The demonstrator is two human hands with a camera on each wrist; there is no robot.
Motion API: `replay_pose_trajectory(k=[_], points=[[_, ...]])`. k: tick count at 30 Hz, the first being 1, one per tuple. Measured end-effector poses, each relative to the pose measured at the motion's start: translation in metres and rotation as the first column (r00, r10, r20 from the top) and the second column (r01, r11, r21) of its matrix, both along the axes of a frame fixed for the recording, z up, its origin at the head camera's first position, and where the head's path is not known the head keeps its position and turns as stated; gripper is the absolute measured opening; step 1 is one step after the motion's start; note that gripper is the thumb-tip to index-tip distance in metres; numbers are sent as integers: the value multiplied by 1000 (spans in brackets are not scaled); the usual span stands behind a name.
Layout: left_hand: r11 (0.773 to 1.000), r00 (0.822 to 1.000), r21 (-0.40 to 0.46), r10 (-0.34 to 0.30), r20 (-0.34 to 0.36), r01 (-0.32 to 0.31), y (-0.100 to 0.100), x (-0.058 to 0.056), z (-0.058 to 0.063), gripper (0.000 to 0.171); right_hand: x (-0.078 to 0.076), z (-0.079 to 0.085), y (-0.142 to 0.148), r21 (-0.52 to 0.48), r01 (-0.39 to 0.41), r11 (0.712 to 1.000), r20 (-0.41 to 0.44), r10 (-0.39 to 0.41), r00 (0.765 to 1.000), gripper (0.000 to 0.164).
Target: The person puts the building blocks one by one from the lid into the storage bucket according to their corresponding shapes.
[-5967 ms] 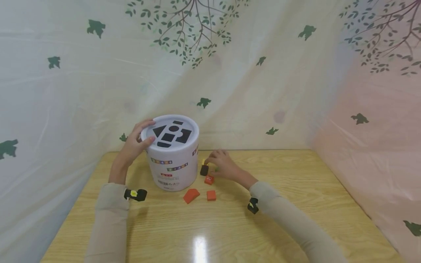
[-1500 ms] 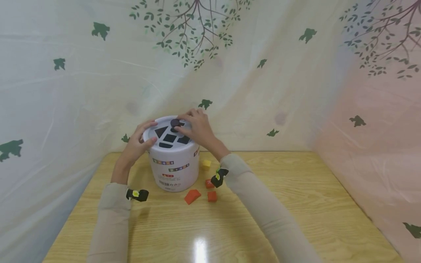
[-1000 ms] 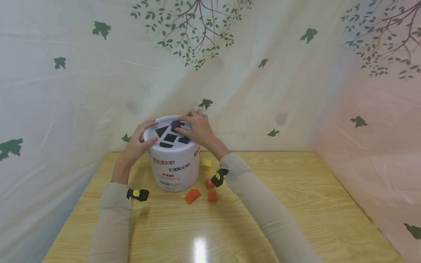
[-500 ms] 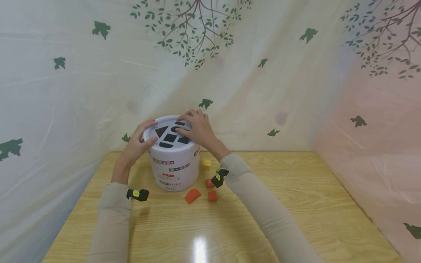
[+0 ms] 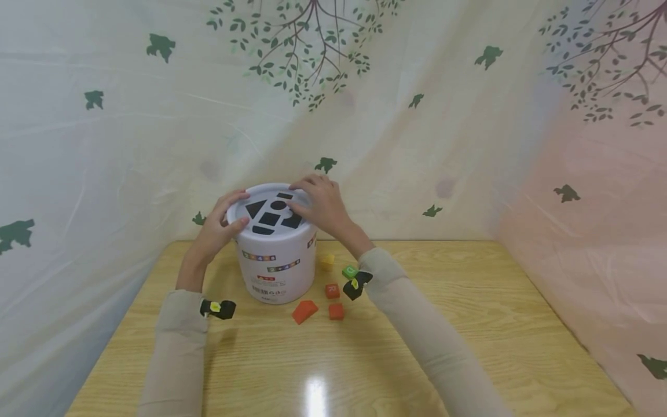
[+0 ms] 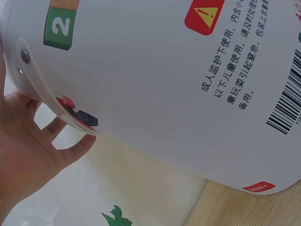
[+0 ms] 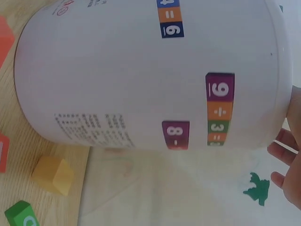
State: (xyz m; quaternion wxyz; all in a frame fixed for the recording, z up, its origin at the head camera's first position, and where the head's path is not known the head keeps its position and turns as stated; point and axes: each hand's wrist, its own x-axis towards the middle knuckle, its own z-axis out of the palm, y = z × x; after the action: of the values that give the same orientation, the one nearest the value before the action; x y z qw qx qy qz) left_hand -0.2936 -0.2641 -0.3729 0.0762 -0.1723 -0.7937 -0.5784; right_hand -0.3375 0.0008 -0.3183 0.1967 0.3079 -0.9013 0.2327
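Observation:
A white shape-sorter bucket [image 5: 278,278] stands upright at the back left of the table, its lid [image 5: 274,236] cut with dark shaped holes. My left hand [image 5: 211,229] grips the lid's left rim, thumb in front and fingers behind; in the left wrist view this hand [image 6: 37,146] is beside the handle strap [image 6: 44,94]. Over the right part of the lid, my right hand [image 5: 328,208] has its fingers spread apart with nothing between them, close to the round hole. The right wrist view catches only part of this hand [image 7: 289,155] at its edge.
Right of the bucket lie a yellow block [image 5: 327,262], a green block [image 5: 350,271], a red block with a letter [image 5: 332,291], a red square block [image 5: 336,311] and a larger red angled block [image 5: 304,311]. A printed curtain [image 5: 391,145] hangs behind the wooden table [image 5: 458,324].
My right hand picked up a black round block and brought it to the round hole, where it dropped from sight. The hand has since drawn slightly right. My left hand stays on the rim.

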Motion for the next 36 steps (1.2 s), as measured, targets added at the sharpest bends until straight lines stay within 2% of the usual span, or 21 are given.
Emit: replay_pose_trajectory(k=[11, 18, 28, 31, 36], points=[[1000, 1000, 4, -3, -9, 3, 1, -1, -1, 66, 3, -11, 40, -127, -26, 992, 14, 28, 1000, 40], [1000, 1000, -1, 0, -8, 0, 1, -1, -1, 66, 3, -29, 63, -139, -34, 990, 1, 35, 999, 34], [1000, 1000, -6, 7, 4, -7, 0, 0, 0, 67, 1, -82, 88, -85, -15, 996, 145, 27, 989, 36], [1000, 1000, -8, 7, 2, -7, 0, 0, 0, 67, 0, -96, 91, -81, -21, 997, 216, 38, 976, 40], [1000, 1000, -13, 5, -6, -5, 0, -1, -1, 67, -2, -118, 94, -63, -20, 998, 340, 40, 939, 46]])
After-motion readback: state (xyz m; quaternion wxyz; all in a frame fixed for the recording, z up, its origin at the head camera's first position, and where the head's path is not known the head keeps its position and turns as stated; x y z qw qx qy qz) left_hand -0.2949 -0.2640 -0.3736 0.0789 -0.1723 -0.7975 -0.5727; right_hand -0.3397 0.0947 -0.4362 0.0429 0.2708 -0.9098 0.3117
